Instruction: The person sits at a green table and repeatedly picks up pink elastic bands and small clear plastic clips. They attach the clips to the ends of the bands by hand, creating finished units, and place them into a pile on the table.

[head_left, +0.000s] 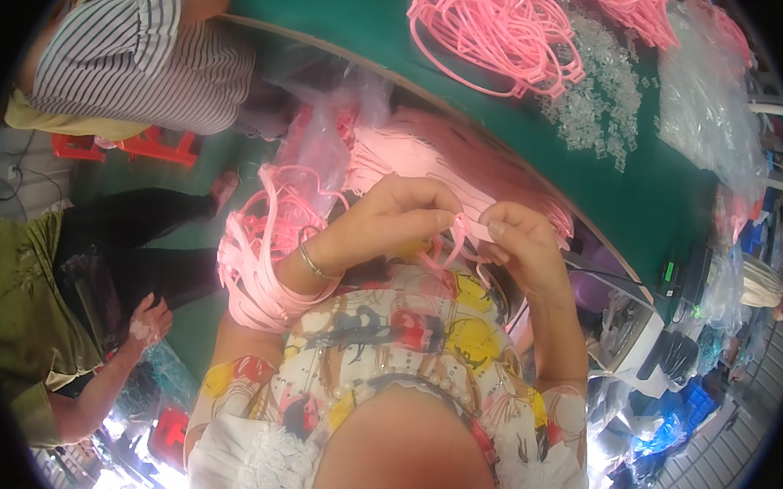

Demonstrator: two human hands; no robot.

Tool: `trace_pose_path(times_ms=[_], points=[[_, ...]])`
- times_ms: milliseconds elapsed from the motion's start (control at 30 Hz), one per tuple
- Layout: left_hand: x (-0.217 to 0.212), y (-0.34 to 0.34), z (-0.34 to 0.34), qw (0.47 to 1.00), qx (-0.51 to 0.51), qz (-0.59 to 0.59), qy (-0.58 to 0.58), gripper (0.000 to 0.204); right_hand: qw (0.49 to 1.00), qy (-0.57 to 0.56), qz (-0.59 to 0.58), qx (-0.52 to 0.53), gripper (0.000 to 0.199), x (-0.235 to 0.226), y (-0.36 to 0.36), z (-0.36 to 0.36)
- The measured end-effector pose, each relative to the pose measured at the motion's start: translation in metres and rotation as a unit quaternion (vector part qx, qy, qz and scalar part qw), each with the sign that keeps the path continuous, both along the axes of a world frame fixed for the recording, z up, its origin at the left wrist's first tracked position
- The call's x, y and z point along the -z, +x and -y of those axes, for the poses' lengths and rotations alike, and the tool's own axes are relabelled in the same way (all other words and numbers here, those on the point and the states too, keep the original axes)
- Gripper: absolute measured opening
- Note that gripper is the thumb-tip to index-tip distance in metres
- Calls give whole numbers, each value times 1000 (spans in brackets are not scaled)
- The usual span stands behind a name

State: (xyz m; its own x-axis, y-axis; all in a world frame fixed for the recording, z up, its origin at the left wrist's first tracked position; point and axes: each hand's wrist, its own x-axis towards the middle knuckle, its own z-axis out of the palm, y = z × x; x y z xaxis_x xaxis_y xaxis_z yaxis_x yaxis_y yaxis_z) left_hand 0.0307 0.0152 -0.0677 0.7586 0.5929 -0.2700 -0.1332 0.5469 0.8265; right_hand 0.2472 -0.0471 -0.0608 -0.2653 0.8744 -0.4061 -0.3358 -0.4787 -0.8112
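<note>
A thin pink strap [470,227] is stretched between my two hands in front of my chest, and its loop hangs below them. My left hand [404,211] pinches one part of it between thumb and fingertips. The fingers of my right hand [528,245] are closed on the strap's flat end, just to the right. Several looped pink straps [252,295] hang around my left forearm. Beyond my hands, a thick bundle of flat pink straps [413,161] lies below the table edge. Whether a small fitting sits between my fingertips cannot be made out.
On the green table [495,117] lie a tangled heap of pink loops [495,33], scattered small clear plastic pieces [599,87] and a clear plastic bag [713,102]. One person in a striped top [145,54] and another in an olive top [29,314] are at my left.
</note>
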Motion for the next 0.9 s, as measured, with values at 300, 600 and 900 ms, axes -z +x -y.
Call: trace_pose_path(times_ms=[300,600,900], points=[[-3,6,0,999,30,-25,-19,15,981,79,178,-21,18,-9,-6,-2],[2,20,0,944,36,-193,264,17,685,543,482,62,16,-6,-14,2],[-12,0,-9,994,53,-94,-2,15,986,146,0,-76,14,46,9,-17]])
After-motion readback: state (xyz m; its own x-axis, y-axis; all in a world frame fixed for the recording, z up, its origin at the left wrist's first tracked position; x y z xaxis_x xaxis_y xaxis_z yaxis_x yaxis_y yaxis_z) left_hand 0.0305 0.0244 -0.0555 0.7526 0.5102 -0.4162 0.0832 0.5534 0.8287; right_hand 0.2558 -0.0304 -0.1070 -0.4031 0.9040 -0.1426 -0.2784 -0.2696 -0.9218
